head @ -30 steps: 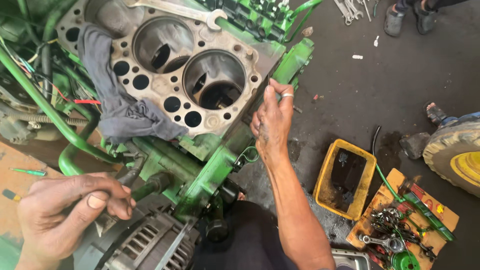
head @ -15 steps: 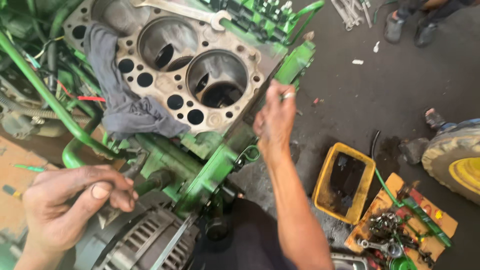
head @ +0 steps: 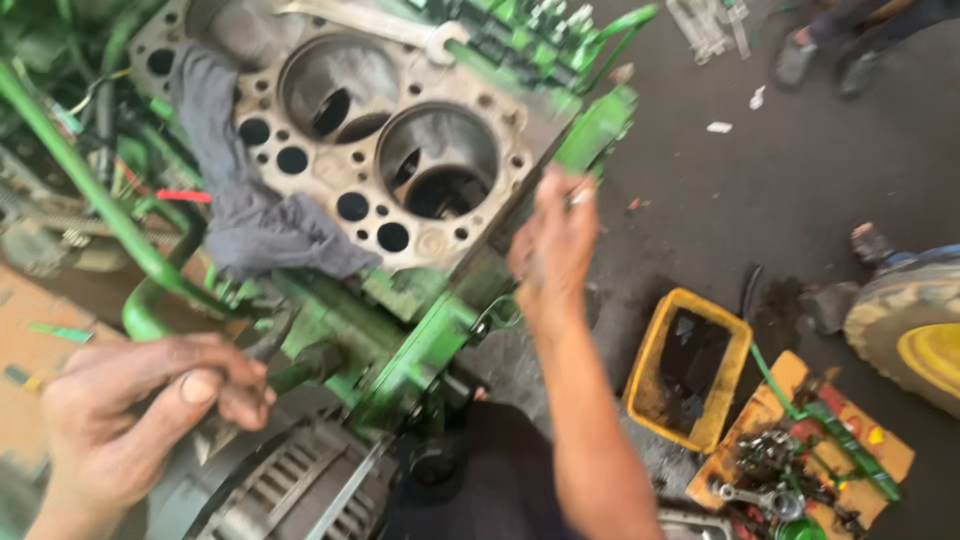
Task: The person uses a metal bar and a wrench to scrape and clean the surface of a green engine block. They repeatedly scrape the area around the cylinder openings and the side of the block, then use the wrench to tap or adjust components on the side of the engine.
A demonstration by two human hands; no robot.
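Your fingers [head: 215, 385] on the left hand [head: 130, 420] were curled together, thumb pressed over them, pinching a small dark part too blurred to identify. That hand sat low beside the alternator [head: 285, 490], just under the green engine block [head: 400, 340]. The block's bare top face [head: 350, 150] showed two open cylinder bores, the nearer one [head: 440, 165] dark inside. A dark grey rag [head: 255, 220] was draped over the deck's left edge. Your right hand [head: 552, 245] was raised against the block's right corner, fingers bunched, and whether it gripped anything could not be told. On the floor [head: 780, 170] stood a yellow tray [head: 650, 365], and beside it a board of loose metal parts [head: 790, 470].
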